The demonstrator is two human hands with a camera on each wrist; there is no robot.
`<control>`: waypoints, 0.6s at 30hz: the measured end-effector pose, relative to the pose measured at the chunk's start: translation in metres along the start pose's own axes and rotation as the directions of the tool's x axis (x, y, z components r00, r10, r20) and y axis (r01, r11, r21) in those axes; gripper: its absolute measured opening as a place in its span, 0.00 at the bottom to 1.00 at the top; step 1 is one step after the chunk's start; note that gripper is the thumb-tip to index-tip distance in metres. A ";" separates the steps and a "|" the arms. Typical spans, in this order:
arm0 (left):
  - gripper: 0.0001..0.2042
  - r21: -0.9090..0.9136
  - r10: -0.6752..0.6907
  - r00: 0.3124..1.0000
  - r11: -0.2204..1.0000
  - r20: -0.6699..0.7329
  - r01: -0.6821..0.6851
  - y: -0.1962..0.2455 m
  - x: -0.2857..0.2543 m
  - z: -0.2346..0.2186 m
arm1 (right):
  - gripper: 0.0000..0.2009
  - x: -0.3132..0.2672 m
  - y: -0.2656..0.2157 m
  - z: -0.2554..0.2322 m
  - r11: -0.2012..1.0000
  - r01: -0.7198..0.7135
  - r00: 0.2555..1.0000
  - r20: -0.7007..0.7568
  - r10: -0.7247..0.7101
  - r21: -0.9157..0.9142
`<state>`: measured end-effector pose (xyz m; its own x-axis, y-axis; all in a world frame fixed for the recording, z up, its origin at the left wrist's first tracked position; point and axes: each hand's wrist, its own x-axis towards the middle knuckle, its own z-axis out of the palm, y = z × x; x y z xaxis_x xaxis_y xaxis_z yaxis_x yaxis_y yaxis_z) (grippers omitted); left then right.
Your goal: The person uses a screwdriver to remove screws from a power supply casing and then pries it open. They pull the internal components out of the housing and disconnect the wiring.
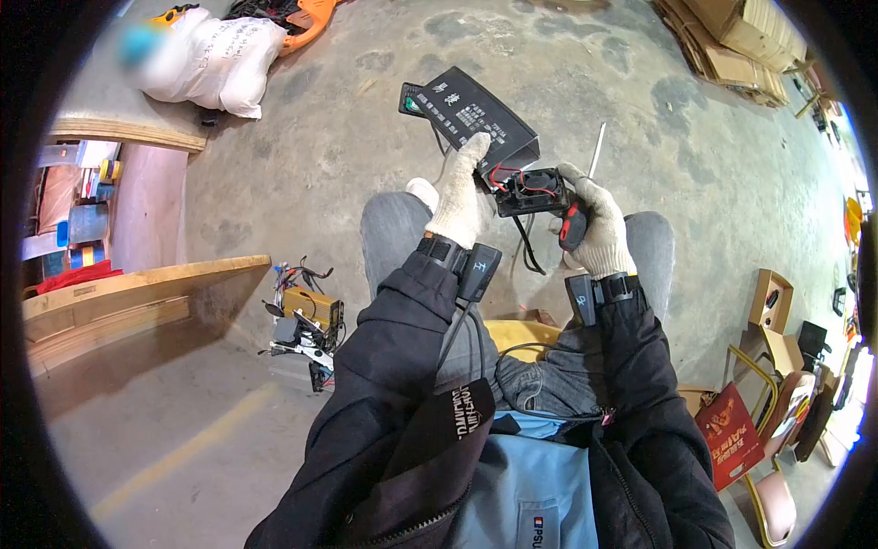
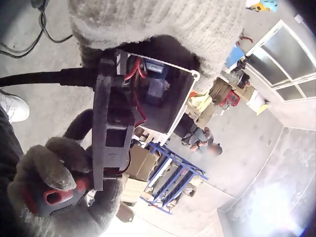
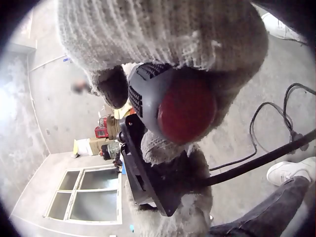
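A black metal charger case (image 1: 480, 119) with white lettering is gripped near its close end by my gloved left hand (image 1: 457, 201). Red wires link the open end of this case to a black end panel with a fan (image 1: 530, 194). My gloved right hand (image 1: 599, 229) holds a screwdriver by its red and black handle (image 1: 573, 229), the shaft pointing away from me. Its fingertips are right at the panel's edge. In the left wrist view the case interior (image 2: 160, 96) shows beside the upright panel (image 2: 101, 123). The right wrist view shows the handle's red butt (image 3: 187, 111).
A black cord (image 1: 528, 247) hangs from the panel toward my lap. Left of my legs lies a gold-coloured unit with loose wires (image 1: 311, 306), near a wooden board edge (image 1: 155, 279). A white sack (image 1: 219, 64), flattened cardboard (image 1: 722, 50) and a red box (image 1: 729, 437) stand around.
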<state>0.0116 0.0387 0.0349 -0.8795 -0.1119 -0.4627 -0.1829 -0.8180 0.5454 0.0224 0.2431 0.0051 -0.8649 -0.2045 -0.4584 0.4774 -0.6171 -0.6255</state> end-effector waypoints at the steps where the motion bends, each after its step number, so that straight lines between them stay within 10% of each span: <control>1: 0.20 -0.003 -0.010 1.000 1.000 -0.012 0.010 0.001 -0.002 0.001 | 0.24 0.002 0.001 -0.001 1.000 0.000 1.000 -0.001 0.000 0.001; 18: 0.20 0.094 -0.029 0.999 0.995 -0.029 0.031 0.001 -0.005 0.002 | 0.18 -0.001 0.008 0.007 0.989 -0.129 0.991 -0.042 0.126 -0.070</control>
<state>0.0146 0.0396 0.0396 -0.8606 -0.1047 -0.4983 -0.2510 -0.7642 0.5941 0.0264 0.2334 0.0048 -0.7906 -0.2484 -0.5597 0.5944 -0.5308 -0.6041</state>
